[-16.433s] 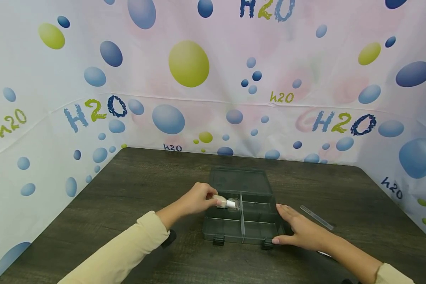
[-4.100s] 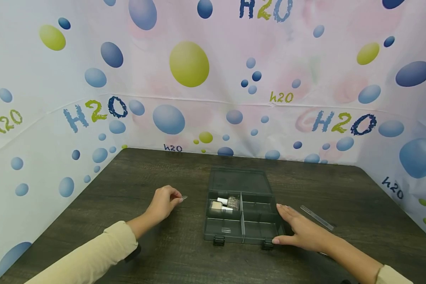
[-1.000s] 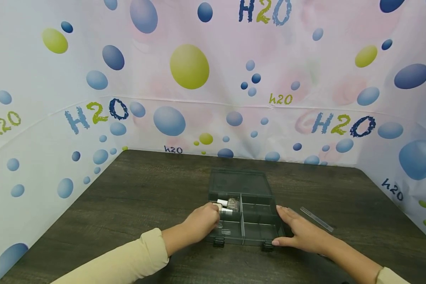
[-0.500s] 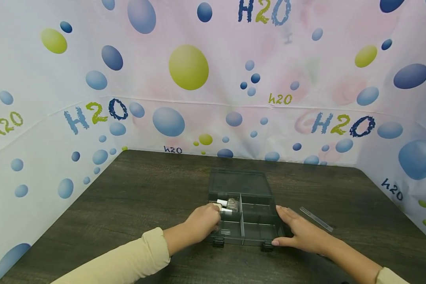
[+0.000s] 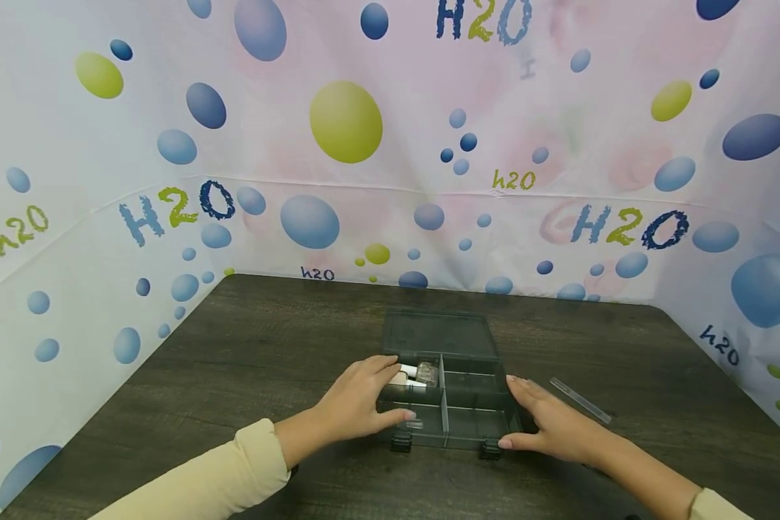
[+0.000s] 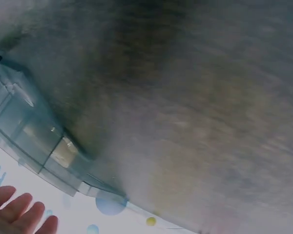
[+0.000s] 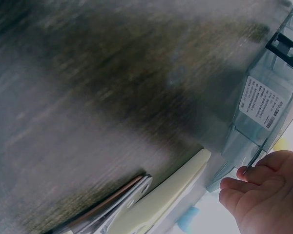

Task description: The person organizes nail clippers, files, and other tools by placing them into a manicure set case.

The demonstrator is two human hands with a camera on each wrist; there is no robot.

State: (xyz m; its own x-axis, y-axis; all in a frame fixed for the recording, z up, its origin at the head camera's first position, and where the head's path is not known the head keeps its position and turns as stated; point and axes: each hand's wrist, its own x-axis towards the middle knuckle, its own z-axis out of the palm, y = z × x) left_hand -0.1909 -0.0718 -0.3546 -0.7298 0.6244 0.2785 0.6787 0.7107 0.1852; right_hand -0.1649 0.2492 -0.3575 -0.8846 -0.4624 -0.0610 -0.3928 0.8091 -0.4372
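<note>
A translucent dark grey divided box [image 5: 458, 441] lies with its lid folded back. Two nail polish bottles are in its back left compartment: a glittery one [image 5: 427, 373] and a cream one [image 5: 398, 380], both white-capped. In the front left compartment lies a small clear piece [image 5: 415, 425], too small to name surely. My left hand [image 5: 354, 404] is at the box's left side, fingers spread and holding nothing; its thumb reaches over that compartment. My right hand [image 5: 552, 420] rests along the right wall, fingers fairly straight, thumb by the front right latch [image 5: 490, 448].
A clear flat strip [image 5: 580, 400] lies right of the box. In the right wrist view, a long cream-coloured piece [image 7: 168, 187] and a metal tool with round holes [image 7: 129, 202] lie side by side. A printed white label [image 7: 261, 102] is on the box's wall.
The left hand brought a small clear piece from the left table to the front left compartment; its fingers have now spread. Earlier, it put in the cream bottle. The right hand stayed.
</note>
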